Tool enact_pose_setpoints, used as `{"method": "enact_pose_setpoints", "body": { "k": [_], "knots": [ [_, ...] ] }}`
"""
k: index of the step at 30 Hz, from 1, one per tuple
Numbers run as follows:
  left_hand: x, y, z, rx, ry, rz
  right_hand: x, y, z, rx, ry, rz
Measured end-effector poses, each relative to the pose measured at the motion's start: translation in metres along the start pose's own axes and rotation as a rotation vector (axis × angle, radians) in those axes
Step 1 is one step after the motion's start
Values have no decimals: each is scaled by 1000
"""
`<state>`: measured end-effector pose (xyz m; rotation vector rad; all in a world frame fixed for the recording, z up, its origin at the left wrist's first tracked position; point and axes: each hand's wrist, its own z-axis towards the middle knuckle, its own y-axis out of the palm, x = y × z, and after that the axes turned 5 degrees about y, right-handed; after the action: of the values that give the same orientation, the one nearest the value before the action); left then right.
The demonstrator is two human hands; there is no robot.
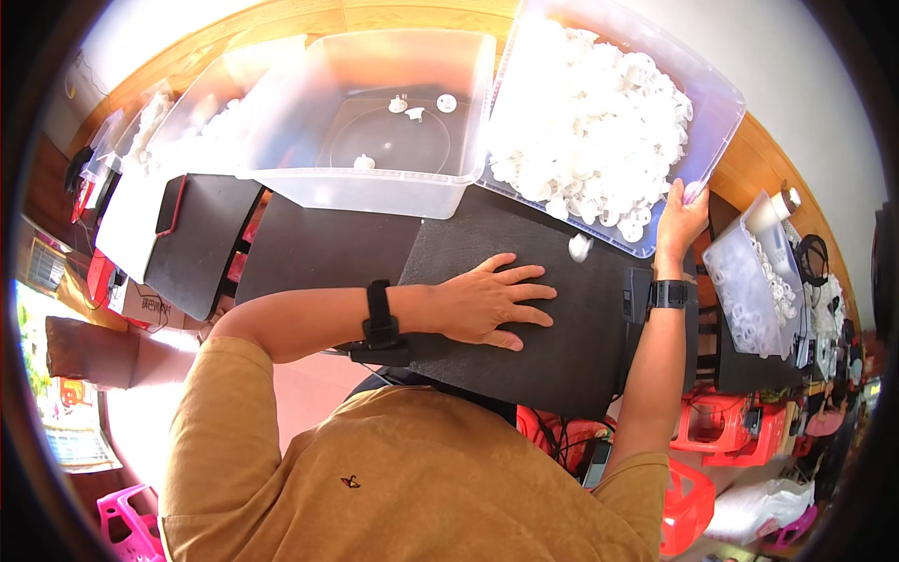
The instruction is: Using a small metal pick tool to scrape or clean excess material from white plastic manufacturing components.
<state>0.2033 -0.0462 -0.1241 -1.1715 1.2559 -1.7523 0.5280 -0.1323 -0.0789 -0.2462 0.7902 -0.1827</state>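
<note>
Left grip [492, 302] flat — carton [150, 303] bears print.

The tabletop [585, 342] extends before the person. At its far side the middle bin [375, 193] stands with four loose pieces [447, 104] on its floor; directly to its right stands the heaped bin [717, 117], containing a pile [599, 140]. A further bin [178, 155] stands left of the middle bin, with a flat slab [170, 206] nearer the person. The left hand [492, 302] lies over the tabletop, before the bins; the right hand [682, 225] is at the heaped bin's near right corner. One stray piece [580, 247] is just before that bin, beyond the left hand. A side bin [728, 253] stands at right.
</note>
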Motion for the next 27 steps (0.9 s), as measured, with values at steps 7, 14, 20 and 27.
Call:
{"method": "enact_pose_setpoints", "body": {
  "k": [7, 14, 20, 27],
  "knots": [
    [-33, 10, 26, 124, 109, 45, 1, 0, 0, -5, -26, 1],
    [-38, 11, 29, 114, 75, 15, 2, -5, -3, -60, -41, -84],
    [-33, 8, 28, 83, 40, 2, 4, -6, -4, -74, -49, -87],
    [-31, 9, 21, 81, 21, -19, 9, -3, -8, -40, -84, -125]
  ]
}}
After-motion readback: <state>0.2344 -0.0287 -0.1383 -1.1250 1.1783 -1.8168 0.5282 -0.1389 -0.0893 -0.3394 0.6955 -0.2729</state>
